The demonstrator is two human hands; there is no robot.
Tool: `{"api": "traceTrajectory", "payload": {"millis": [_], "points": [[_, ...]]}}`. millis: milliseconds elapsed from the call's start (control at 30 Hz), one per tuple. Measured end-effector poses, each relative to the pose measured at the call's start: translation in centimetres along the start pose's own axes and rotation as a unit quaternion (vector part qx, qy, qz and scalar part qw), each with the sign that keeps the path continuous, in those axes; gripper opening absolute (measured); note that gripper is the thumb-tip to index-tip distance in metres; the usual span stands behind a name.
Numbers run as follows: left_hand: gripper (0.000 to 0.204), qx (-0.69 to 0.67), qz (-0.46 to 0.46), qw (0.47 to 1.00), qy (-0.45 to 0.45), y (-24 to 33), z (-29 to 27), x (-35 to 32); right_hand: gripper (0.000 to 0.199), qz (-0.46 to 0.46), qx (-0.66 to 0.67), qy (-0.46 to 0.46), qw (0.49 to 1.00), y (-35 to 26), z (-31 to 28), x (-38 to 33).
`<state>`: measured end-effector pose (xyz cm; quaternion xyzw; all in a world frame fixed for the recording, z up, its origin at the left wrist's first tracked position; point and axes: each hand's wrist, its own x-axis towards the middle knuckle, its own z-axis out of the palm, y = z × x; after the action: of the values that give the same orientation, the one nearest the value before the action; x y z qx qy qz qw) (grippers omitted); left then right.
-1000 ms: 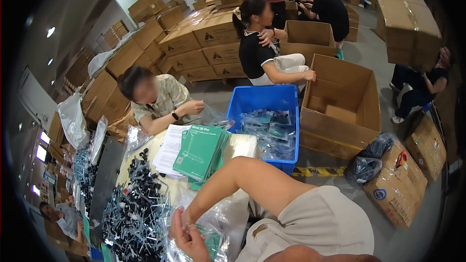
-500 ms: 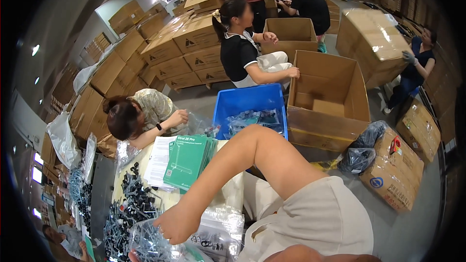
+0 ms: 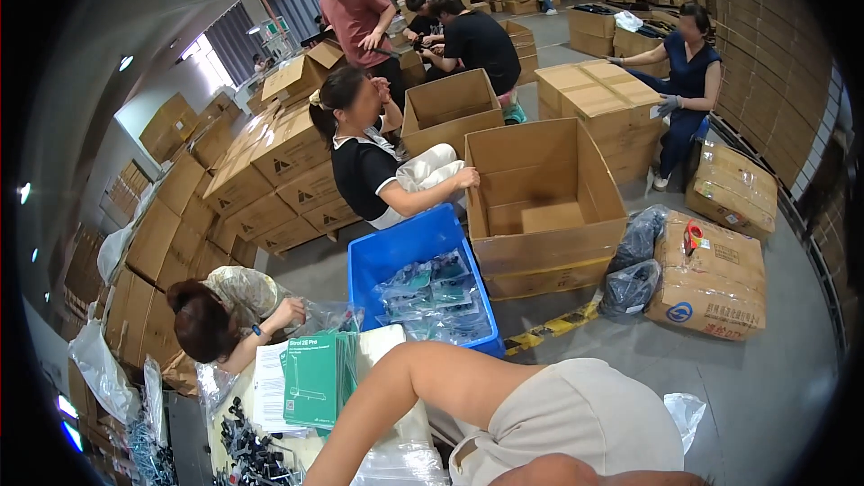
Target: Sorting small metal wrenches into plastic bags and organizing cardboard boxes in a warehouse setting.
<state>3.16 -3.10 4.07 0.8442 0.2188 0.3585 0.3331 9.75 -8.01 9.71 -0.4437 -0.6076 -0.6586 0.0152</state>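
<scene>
Fingers of both hands are out of view, so I cannot tell their grip; the bare forearm [image 3: 364, 423] meets the lower edge near seven o'clock; at its three, clear bags [image 3: 400, 467] lie on the tabletop [image 3: 414, 421], probably light, limp, slippery, best pinched by an edge; at its twelve, green booklets [image 3: 310, 382] bear pale print and a line drawing.

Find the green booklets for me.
In the head view, the green booklets lie lower left of centre, just right of the white papers and nearer than the blue bin.

Free air above bin [image 3: 409, 241], booklets [image 3: 310, 382] beside forearm [image 3: 364, 418]
</scene>
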Motion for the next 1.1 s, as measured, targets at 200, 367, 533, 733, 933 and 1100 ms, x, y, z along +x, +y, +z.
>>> {"api": "traceTrajectory", "payload": {"millis": [200, 367, 533, 733, 933, 1100], "points": [[0.035, 0.155, -0.004, 0.987, -0.035, 0.4, -0.2, -2.2, 0.024, 0.013, 0.678, 0.167, 0.715, -1.3, 8.1, 1.2], [0.037, 0.309, -0.070, 0.948, -0.039, -0.7, -3.9, -5.9, 0.016, 0.220, 0.709, 0.113, 0.661, 3.4, 6.0, 3.3], [0.040, 0.421, -0.113, 0.897, -0.074, -1.3, -5.2, -8.9, 0.015, 0.292, 0.700, 0.173, 0.628, 13.1, 2.6, 1.7], [0.047, 0.412, -0.067, 0.898, -0.138, -10.3, -4.7, -11.2, 0.013, 0.293, 0.560, 0.018, 0.774, 22.0, -3.5, -4.4], [0.045, 0.329, 0.013, 0.942, -0.059, -12.7, -4.4, -13.2, 0.016, 0.358, 0.415, -0.083, 0.832, 27.2, -10.0, -10.7], [0.042, 0.353, -0.024, 0.931, -0.086, -9.6, -4.0, -12.6, 0.016, 0.429, 0.363, -0.182, 0.807, 28.7, -10.9, -18.7]]}}
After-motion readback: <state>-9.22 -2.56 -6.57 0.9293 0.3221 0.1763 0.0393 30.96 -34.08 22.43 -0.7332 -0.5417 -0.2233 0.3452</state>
